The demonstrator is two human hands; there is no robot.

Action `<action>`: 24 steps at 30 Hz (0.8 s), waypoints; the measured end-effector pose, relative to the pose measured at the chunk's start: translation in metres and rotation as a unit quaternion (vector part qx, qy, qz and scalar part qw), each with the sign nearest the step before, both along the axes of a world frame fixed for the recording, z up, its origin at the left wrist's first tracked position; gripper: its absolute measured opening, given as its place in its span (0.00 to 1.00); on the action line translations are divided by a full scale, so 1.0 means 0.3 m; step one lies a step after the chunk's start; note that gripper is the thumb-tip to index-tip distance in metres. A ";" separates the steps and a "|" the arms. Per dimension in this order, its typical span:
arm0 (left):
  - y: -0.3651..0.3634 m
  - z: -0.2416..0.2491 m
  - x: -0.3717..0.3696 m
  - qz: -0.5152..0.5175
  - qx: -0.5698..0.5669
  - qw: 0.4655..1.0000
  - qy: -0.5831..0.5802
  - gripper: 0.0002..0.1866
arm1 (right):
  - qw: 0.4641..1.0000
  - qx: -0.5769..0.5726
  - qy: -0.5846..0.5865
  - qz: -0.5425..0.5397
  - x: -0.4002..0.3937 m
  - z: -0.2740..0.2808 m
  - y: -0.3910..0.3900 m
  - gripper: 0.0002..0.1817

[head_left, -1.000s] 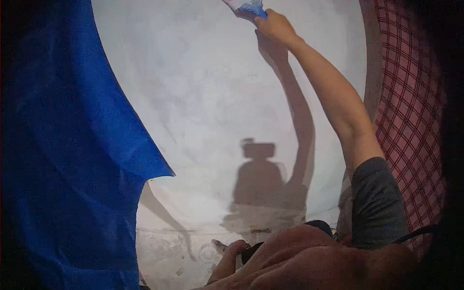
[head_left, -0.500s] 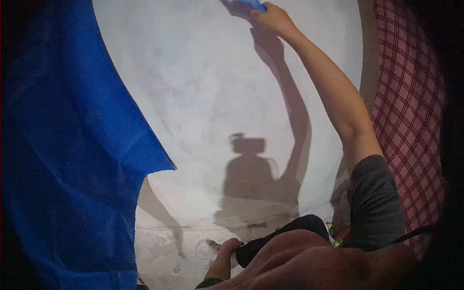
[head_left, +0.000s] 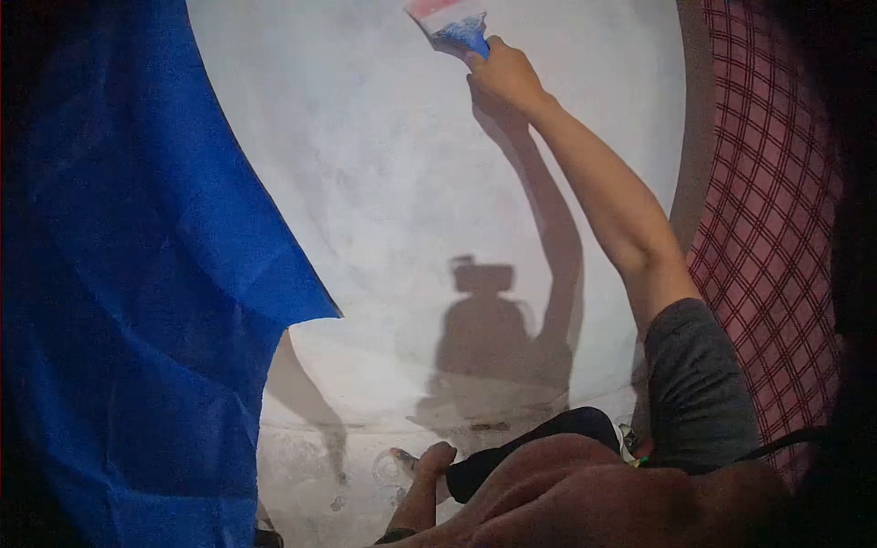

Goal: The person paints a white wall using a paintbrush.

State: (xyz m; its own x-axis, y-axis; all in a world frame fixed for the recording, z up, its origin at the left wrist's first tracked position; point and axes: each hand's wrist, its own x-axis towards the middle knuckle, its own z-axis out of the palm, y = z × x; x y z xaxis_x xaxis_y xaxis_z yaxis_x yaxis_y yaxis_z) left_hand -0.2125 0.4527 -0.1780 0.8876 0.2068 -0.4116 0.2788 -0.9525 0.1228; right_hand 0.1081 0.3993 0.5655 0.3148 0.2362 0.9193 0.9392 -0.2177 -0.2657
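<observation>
Against the whitish wall (head_left: 365, 164), my right hand (head_left: 510, 78) is closed around the blue handle of a brush-like tool (head_left: 457, 26) with a white and reddish head. The right arm reaches up, and its shadow falls on the wall. Low in the view, my left hand (head_left: 438, 458) is closed beside a small, thin object (head_left: 403, 458) that sticks out from its fingers. What that object is cannot be made out.
A blue sheet (head_left: 137, 274) hangs along the left side. Pink fabric with a dark crisscross pattern (head_left: 772, 201) covers the right side. Below the wall lies a stained pale floor (head_left: 311, 475). A dark-clad knee (head_left: 585, 425) shows near the bottom.
My right hand has moved down with the tool, and more of the tool's head shows. The blue sheet and the body's shadow appear slightly further right.
</observation>
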 end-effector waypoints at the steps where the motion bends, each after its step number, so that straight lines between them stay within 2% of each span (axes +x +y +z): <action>1: -0.026 0.032 -0.008 0.019 0.007 1.000 -0.016 0.17 | 0.999 -0.018 0.031 0.000 -0.028 -0.010 -0.013 0.27; 2: -0.053 0.063 -0.016 0.037 0.014 0.999 -0.032 0.18 | 0.998 -0.007 0.061 0.007 -0.057 -0.016 -0.029 0.27; 3: -0.110 0.172 -0.029 0.218 -0.083 0.968 -0.097 0.19 | 0.998 -0.007 0.061 0.010 -0.054 -0.020 -0.022 0.27; 4: -0.135 0.236 -0.033 0.387 -0.174 0.891 -0.160 0.21 | 0.998 -0.022 0.065 -0.005 -0.046 -0.022 -0.009 0.27; 8: -0.156 0.186 -0.032 0.409 -0.195 0.864 -0.220 0.21 | 0.997 -0.036 0.068 0.002 -0.105 0.014 -0.107 0.27; 12: -0.188 0.345 -0.011 0.396 -0.195 0.878 -0.186 0.22 | 0.997 -0.063 0.041 -0.036 -0.015 0.061 -0.146 0.27; 14: -0.177 0.321 0.006 0.393 -0.210 0.879 -0.169 0.22 | 1.000 0.019 -0.010 -0.004 0.012 0.073 -0.195 0.25; 15: -0.158 0.267 0.022 0.364 -0.191 0.898 -0.158 0.22 | 1.000 0.018 -0.015 -0.006 0.019 0.080 -0.217 0.25; 17: -0.132 0.244 0.045 0.331 -0.168 0.916 -0.151 0.22 | 0.993 0.096 0.012 0.072 0.021 0.108 -0.269 0.23; 19: -0.156 0.282 0.033 0.334 -0.185 0.908 -0.173 0.23 | 0.996 0.075 0.029 0.044 -0.004 0.137 -0.285 0.23; 20: -0.165 0.296 0.035 0.332 -0.185 0.909 -0.173 0.23 | 0.997 0.065 -0.033 -0.016 0.000 0.151 -0.269 0.23; 21: -0.172 0.309 0.032 0.205 -0.091 0.966 -0.127 0.23 | 0.991 0.055 -0.095 -0.075 -0.007 0.159 -0.250 0.24; 22: -0.170 0.305 0.036 0.141 -0.042 0.984 -0.101 0.23 | 0.991 0.056 -0.095 -0.074 -0.043 0.153 -0.232 0.24; 23: -0.168 0.302 0.040 0.074 0.009 0.994 -0.080 0.23 | 0.997 0.021 -0.034 -0.061 -0.083 0.141 -0.210 0.24; 24: -0.165 0.273 0.057 0.214 -0.079 0.969 -0.093 0.23 | 0.998 -0.014 0.027 -0.047 -0.112 0.138 -0.195 0.24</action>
